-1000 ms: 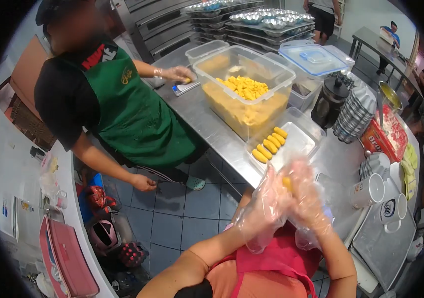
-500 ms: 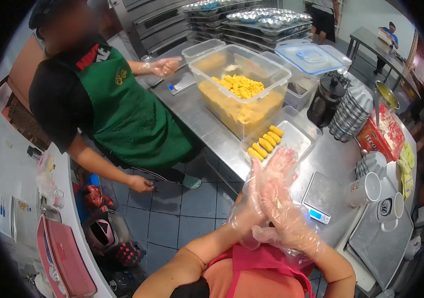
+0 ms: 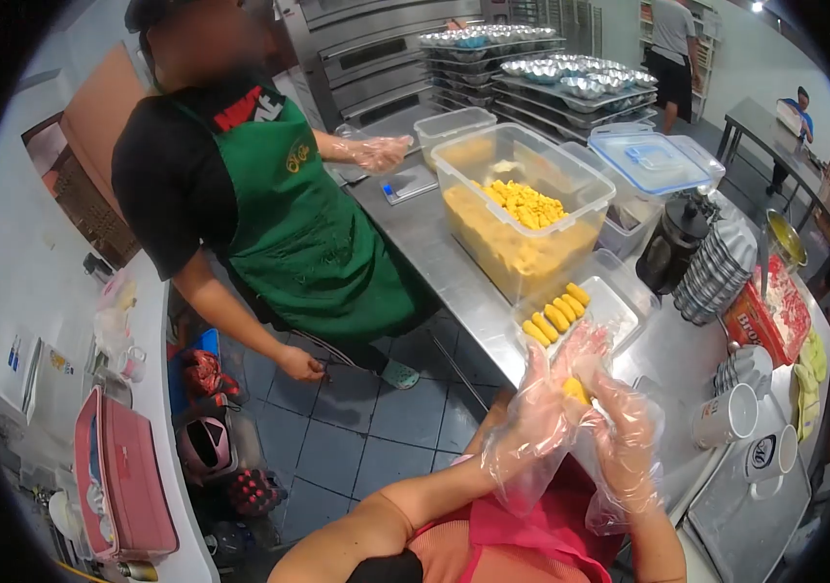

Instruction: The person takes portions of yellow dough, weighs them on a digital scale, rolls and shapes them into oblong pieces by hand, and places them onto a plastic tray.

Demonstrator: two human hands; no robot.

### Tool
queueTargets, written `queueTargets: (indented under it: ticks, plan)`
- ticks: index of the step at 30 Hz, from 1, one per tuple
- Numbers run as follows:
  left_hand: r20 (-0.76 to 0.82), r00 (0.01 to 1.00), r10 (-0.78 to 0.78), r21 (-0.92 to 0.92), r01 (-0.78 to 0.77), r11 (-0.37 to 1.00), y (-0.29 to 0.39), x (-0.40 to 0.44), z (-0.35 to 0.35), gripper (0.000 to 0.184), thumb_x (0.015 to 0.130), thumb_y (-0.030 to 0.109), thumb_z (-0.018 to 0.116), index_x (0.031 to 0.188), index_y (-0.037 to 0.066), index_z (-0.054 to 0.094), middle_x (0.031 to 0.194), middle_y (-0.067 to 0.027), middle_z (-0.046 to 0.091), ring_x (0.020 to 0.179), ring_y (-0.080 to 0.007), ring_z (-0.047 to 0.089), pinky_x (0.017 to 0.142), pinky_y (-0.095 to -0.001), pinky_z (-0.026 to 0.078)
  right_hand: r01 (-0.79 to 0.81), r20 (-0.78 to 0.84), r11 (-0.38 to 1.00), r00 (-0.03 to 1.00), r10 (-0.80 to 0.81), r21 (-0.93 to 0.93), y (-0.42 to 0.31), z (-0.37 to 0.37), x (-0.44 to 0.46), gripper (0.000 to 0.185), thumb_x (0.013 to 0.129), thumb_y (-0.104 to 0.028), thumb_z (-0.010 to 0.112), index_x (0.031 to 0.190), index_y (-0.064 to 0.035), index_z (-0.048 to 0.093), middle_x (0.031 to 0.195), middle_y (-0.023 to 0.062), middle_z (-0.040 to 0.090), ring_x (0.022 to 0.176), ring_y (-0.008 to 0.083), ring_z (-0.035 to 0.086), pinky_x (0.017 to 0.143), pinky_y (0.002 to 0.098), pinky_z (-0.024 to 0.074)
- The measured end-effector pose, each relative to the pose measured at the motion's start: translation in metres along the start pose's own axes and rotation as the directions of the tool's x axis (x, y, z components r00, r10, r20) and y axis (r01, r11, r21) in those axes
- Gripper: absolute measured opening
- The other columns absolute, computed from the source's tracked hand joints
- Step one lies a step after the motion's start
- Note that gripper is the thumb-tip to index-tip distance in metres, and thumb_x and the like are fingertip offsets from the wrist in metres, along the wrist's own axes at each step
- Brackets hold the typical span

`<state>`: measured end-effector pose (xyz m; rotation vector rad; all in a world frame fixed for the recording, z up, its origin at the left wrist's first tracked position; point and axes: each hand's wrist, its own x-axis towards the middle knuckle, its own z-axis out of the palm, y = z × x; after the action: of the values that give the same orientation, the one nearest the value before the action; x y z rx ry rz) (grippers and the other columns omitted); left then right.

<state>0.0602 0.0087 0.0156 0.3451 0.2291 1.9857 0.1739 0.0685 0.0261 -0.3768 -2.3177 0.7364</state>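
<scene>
My left hand and my right hand, both in clear plastic gloves, are close together over the table's near edge. A small yellow dough piece lies between them, against the left palm. The left fingers are stretched out, and the right fingers curve beside the dough. Just beyond, a clear tray holds several yellow dough rolls side by side. Behind it stands a large clear tub of yellow dough with loose pieces on top.
A co-worker in a green apron stands at the left, one gloved hand near a small scale. At the right are a black canister, stacked metal molds, a red tub and white mugs. Stacked trays stand behind.
My hands were pressed together and have come apart, showing the yellow dough piece between them. The view has shifted, so the table sits further right and lower.
</scene>
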Motion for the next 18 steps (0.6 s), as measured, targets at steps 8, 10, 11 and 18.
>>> queueTargets:
  ticks: [8, 10, 11, 18]
  plan:
    - [0.102, 0.992, -0.074, 0.232, 0.048, 0.972, -0.003, -0.005, 0.002, 0.088, 0.081, 0.071, 0.027, 0.143, 0.011, 0.011, 0.148, -0.0125, 0.014, 0.137, -0.0241, 0.013, 0.110, -0.0378, 0.010, -0.234, 0.109, 0.907, 0.972, 0.209, 0.350, 0.015, -0.027, 0.005, 0.031, 0.072, -0.016, 0.068, 0.096, 0.0011, 0.062, 0.077, 0.0113, 0.057, 0.069, 0.0214, 0.055, 0.065, 0.0328, 0.0450]
    - [0.064, 0.998, 0.027, 0.288, -0.044, 0.957, -0.001, 0.000, 0.002, 0.087, 0.080, 0.072, 0.028, 0.144, 0.014, 0.013, 0.149, -0.0092, 0.014, 0.137, -0.0222, 0.010, 0.108, -0.0448, 0.002, -0.279, 0.003, 0.909, 0.956, 0.292, 0.310, 0.024, -0.051, 0.008, 0.032, 0.074, -0.015, 0.069, 0.100, 0.0012, 0.062, 0.087, 0.0113, 0.060, 0.077, 0.0200, 0.059, 0.069, 0.0293, 0.0469]
    - [0.052, 0.999, 0.012, 0.237, -0.024, 0.971, 0.004, 0.001, 0.006, 0.088, 0.081, 0.073, 0.021, 0.144, 0.013, 0.008, 0.150, -0.0087, 0.009, 0.138, -0.0203, 0.006, 0.108, -0.0414, 0.001, -0.344, 0.010, 0.826, 0.925, 0.380, 0.446, 0.020, -0.061, 0.012, 0.030, 0.075, -0.012, 0.068, 0.102, -0.0003, 0.062, 0.090, 0.0107, 0.061, 0.081, 0.0192, 0.060, 0.071, 0.0291, 0.0473]
    - [-0.085, 0.939, -0.334, 0.050, 0.339, 0.939, -0.020, -0.001, -0.009, 0.074, 0.090, 0.058, 0.028, 0.141, 0.005, 0.018, 0.142, -0.0112, 0.025, 0.127, -0.0218, 0.027, 0.106, -0.0359, 0.019, -0.166, -0.060, 0.983, 0.984, 0.170, 0.075, 0.023, -0.052, 0.015, 0.031, 0.075, -0.008, 0.066, 0.104, -0.0019, 0.061, 0.095, 0.0118, 0.061, 0.085, 0.0184, 0.060, 0.074, 0.0320, 0.0479]
